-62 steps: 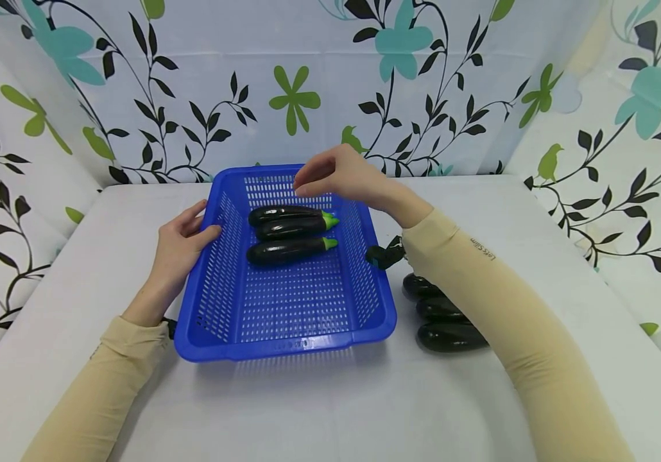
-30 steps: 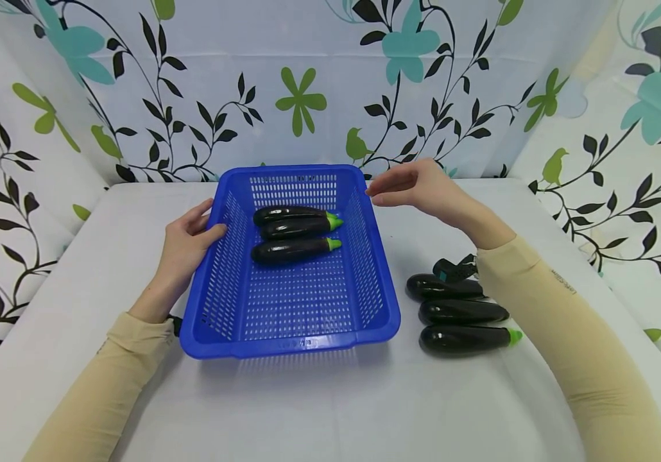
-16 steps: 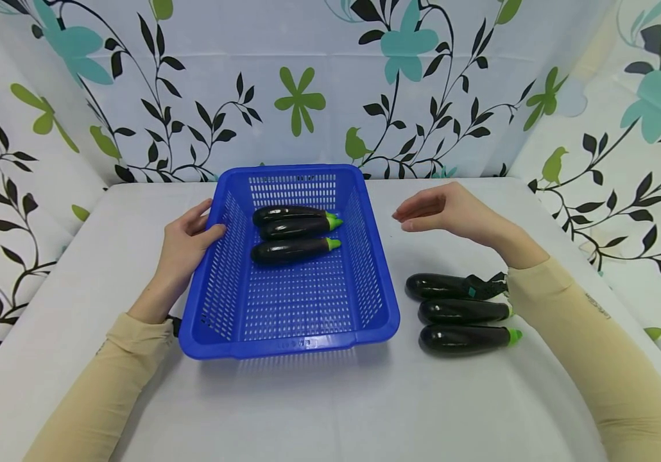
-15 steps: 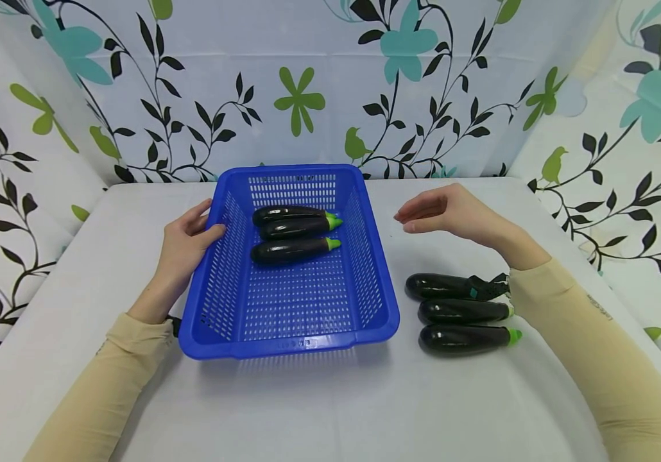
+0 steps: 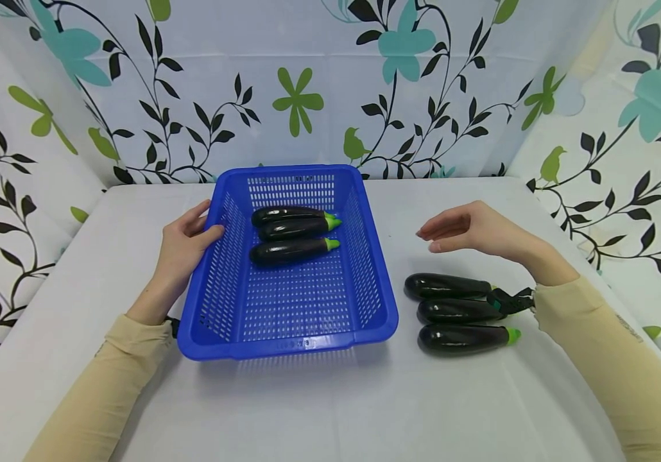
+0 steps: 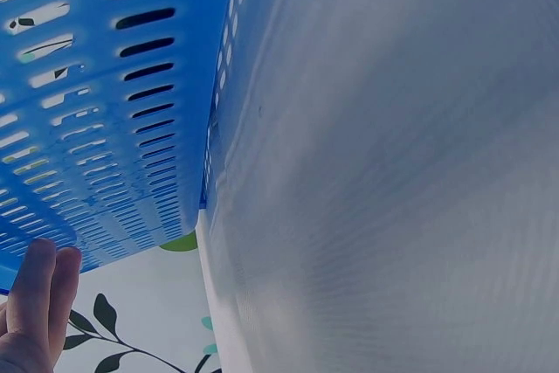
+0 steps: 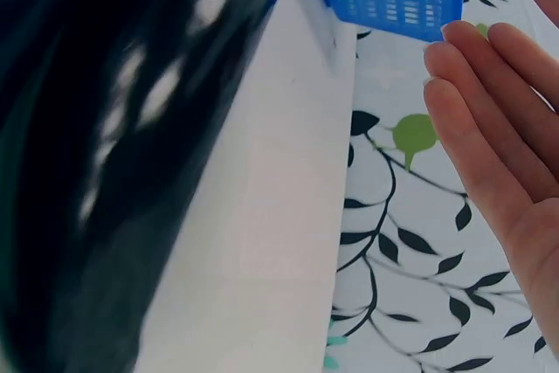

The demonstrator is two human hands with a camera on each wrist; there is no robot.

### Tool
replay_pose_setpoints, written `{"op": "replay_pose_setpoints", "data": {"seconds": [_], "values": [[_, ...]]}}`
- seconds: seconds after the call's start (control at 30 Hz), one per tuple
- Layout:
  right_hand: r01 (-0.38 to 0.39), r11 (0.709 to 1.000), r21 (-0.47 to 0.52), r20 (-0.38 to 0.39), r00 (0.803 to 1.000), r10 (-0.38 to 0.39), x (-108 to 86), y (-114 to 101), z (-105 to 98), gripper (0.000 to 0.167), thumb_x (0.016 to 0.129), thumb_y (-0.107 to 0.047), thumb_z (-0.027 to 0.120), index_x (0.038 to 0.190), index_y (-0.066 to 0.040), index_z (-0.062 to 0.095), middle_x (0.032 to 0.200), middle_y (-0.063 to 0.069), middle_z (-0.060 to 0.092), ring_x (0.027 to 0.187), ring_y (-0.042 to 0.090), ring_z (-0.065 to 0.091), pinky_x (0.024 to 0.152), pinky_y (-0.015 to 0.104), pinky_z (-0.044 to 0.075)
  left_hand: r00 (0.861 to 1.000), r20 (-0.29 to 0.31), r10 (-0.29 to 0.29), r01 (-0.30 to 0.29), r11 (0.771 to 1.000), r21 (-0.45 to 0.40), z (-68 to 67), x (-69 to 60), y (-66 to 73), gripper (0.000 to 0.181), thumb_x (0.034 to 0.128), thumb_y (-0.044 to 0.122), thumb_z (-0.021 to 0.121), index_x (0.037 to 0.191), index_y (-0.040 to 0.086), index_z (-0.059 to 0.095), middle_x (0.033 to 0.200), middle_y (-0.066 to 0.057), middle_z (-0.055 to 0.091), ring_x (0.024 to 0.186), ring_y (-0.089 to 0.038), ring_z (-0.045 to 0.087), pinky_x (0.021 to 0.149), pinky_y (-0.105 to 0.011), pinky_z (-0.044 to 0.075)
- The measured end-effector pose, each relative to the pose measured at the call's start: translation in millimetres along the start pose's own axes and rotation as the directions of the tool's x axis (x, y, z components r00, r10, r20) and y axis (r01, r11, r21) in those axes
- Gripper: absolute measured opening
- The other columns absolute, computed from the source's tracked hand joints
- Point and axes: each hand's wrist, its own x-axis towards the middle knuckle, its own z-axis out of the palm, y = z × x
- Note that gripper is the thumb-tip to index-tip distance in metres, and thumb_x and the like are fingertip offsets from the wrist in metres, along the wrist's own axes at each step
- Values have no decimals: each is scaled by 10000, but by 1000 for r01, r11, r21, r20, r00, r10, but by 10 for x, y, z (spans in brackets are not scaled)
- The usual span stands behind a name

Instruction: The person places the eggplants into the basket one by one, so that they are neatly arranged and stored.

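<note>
A blue plastic basket (image 5: 296, 333) with slotted walls stands on the table, three dark eggplants (image 5: 292, 251) with green stems lying side by side inside it. At its left rim, my left hand (image 5: 183, 247) holds on with the thumb over the edge; in the left wrist view its fingers (image 6: 35, 294) lie against the outer wall. My right hand (image 5: 477, 232) hovers to the right of the basket with nothing in it, fingers loosely extended. Just below that hand, three more eggplants (image 5: 463, 339) lie on the table in a row, the wrist strap hiding part of the middle one.
The white table (image 5: 330, 410) reaches to a floral-patterned curtain (image 5: 221, 64) at the back and both sides. A black strap (image 5: 509, 300) hangs from my right wrist, over the stem ends of the loose eggplants.
My right hand has gone from above the basket out to the right and then down toward the loose eggplants. My left hand has stayed on the basket's rim.
</note>
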Motion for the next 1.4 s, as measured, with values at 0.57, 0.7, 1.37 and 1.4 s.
{"op": "replay_pose_setpoints", "data": {"seconds": [0.57,0.7,1.37,1.4], "values": [[-9,999,-33,104,995,12,-323,429,-46,457,842,-287,807,1262,-152,691,1282,70,688,1216,255,634,940,183,516,1000,12,3,-2,999,-37,2,2,-9,656,1002,242,577,1577,101,296,1468,-239,501,975,54,582,782,-92,523],[-9,999,-47,124,992,14,-367,513,-31,456,841,-281,808,1262,-149,690,1271,60,694,1212,251,637,939,179,513,1000,9,1,0,1000,-21,3,2,-8,653,1004,249,572,1577,102,297,1463,-233,510,971,48,578,774,-90,524],[6,1000,18,163,987,-9,-387,688,77,460,835,-221,812,1260,-98,686,1251,65,701,1202,218,641,962,201,512,1000,0,-11,11,1000,-13,2,-17,31,647,1004,245,571,1572,84,306,1466,-210,517,1080,-85,598,791,-95,520],[7,1000,14,161,987,-9,-388,692,81,461,834,-222,814,1260,-100,687,1249,62,702,1197,212,644,962,202,512,1000,0,-10,10,1000,-13,2,-17,29,647,1004,243,571,1571,81,306,1466,-211,517,1092,-104,602,792,-95,519]]}}
